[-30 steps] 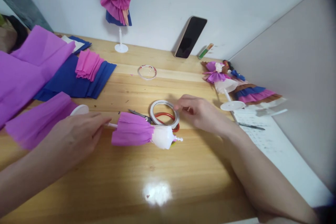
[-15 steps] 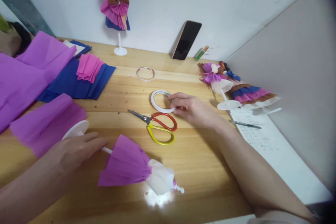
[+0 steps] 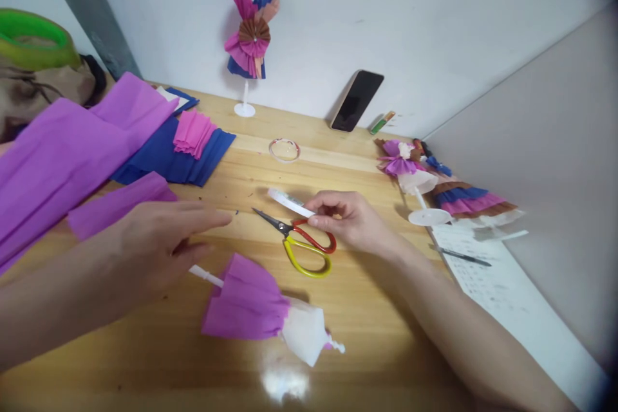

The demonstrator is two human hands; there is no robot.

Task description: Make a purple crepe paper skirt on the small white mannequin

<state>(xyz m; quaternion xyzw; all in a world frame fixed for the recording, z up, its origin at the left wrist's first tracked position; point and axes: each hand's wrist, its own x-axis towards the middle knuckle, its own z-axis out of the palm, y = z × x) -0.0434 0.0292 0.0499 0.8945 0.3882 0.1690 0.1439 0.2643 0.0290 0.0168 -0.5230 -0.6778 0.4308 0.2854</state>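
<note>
My right hand [image 3: 348, 222] pinches a white tape roll [image 3: 291, 202] and holds it tilted just above the wooden table [image 3: 367, 347]. Under it lie scissors [image 3: 302, 241] with red and yellow handles. My left hand [image 3: 159, 244] hovers with fingers stretched out toward the tape and holds nothing. Below it a small dress form [image 3: 263, 309] in a purple crepe-paper skirt lies on its side, its white stick close to my left hand.
Purple crepe paper [image 3: 62, 154], blue paper [image 3: 168, 154] and pink pleats [image 3: 193, 133] lie at the left. A dressed form on a stand [image 3: 251, 38], a phone [image 3: 357, 101] and a glue stick [image 3: 382, 122] stand by the wall. A second tape ring [image 3: 284, 150], finished dolls [image 3: 434, 183], pen and printed sheet [image 3: 483, 277] are right.
My right hand took the tape roll off the table and lifted it over the scissors. My left hand let go of the dress form's stick and reached toward the tape.
</note>
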